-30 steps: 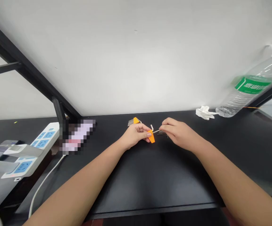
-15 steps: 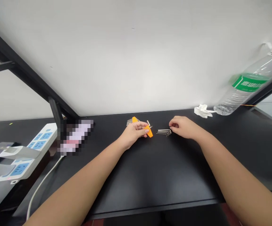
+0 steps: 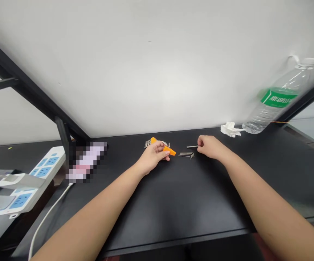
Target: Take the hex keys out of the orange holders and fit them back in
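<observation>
The left hand [image 3: 155,156] is bare; the left forearm [image 3: 105,204] behind it is bare too, tapering toward the hand; the right hand [image 3: 209,146] is bare; behind it the right forearm [image 3: 257,197], likewise tapered, is uncovered to the edge of view.

Measured from mid-view, a clear bottle [image 3: 279,98] is showing its green label between two and three o'clock, and a crumpled white tissue [image 3: 230,129] is lying near its base at three. Toward eight o'clock, a white power strip [image 3: 44,171] is displaying blue sockets, while a white cable [image 3: 46,216] is trailing toward seven from a pixelated object [image 3: 87,163].
</observation>
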Demonstrator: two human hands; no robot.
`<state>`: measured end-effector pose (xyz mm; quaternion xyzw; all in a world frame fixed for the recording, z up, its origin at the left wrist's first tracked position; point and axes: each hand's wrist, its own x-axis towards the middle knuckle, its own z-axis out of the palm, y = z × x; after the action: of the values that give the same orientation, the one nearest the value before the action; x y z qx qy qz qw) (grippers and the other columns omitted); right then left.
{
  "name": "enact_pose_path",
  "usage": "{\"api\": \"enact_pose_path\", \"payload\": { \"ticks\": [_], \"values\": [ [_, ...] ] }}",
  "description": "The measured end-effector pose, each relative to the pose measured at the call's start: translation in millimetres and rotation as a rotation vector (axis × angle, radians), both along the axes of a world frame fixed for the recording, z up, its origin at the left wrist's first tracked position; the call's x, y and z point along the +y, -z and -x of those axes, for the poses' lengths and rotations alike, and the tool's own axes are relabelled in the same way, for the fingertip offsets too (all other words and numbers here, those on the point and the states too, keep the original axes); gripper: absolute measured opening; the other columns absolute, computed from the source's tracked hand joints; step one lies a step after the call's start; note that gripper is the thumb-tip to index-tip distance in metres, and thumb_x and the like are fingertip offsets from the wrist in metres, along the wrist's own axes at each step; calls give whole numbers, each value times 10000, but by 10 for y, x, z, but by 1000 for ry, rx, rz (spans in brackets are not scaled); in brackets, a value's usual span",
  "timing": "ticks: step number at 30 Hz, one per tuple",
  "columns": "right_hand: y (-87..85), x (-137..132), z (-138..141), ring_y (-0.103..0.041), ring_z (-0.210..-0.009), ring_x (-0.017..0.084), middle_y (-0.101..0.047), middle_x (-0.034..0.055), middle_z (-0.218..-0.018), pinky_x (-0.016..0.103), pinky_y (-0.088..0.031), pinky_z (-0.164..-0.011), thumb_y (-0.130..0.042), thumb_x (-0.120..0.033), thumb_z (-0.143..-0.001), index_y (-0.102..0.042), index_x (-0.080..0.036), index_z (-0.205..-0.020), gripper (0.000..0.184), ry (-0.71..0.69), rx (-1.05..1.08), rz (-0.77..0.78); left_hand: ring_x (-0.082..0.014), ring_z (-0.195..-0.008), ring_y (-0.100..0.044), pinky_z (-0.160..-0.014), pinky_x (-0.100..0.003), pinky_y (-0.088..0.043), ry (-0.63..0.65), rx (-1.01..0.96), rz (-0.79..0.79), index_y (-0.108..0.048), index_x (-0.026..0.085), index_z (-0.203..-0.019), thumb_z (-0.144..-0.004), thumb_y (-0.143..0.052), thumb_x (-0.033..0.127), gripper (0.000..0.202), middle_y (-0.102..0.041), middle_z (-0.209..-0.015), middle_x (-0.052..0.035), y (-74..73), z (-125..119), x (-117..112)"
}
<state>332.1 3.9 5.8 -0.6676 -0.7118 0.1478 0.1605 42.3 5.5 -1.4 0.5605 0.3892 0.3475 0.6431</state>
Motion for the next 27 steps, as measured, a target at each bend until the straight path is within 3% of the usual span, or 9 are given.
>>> {"api": "enact_pose_path", "payload": {
  "ticks": [5, 8, 14, 21, 27],
  "values": [
    [-95, -76, 68, -625, -601, 139, -673, -7, -745, 263, -502, -575, -612, -194, -854, -690, -204, -939, 116, -171, 389, -66, -136, -706, -684, -775, -300, -525, 8, 24, -20, -543, 173, -989, -796, -809, 404, 401, -760, -863, -45, -2, -8, -12],
    [-148, -168, 207, -637, -613, 131, -697, 26, -873, 285, -543, -620, -590, -240, -923, -724, -202, -967, 145, -325, 544, -147, -128, -667, -672, -788, -322, -537, 18, 17, -15, -568, 167, -1000, -803, -812, 411, 398, -777, -940, -75, 0, -8, -14],
    [-223, -324, 425, -662, -770, 155, -707, 48, -932, 304, -532, -720, -532, -158, -979, -745, -220, -974, 222, -489, 418, -385, -115, -613, -639, -720, -302, -517, 60, 23, -5, -612, 144, -972, -784, -834, 386, 378, -778, -941, -93, -33, 7, -25],
    [-262, -339, 397, -661, -790, 161, -708, 46, -928, 310, -535, -731, -524, -139, -990, -743, -231, -995, 237, -497, 372, -445, -95, -595, -586, -646, -259, -464, 61, -46, -5, -676, 142, -957, -791, -833, 363, 317, -736, -795, -42, 14, 30, -2],
    [-250, -348, 400, -672, -830, 170, -712, 61, -961, 310, -543, -725, -495, -141, -1003, -741, -228, -1030, 263, -561, 326, -486, -80, -563, -548, -597, -241, -438, 58, -59, -2, -669, 135, -942, -775, -846, 371, 338, -735, -787, -48, 6, 33, 7]
  ]
}}
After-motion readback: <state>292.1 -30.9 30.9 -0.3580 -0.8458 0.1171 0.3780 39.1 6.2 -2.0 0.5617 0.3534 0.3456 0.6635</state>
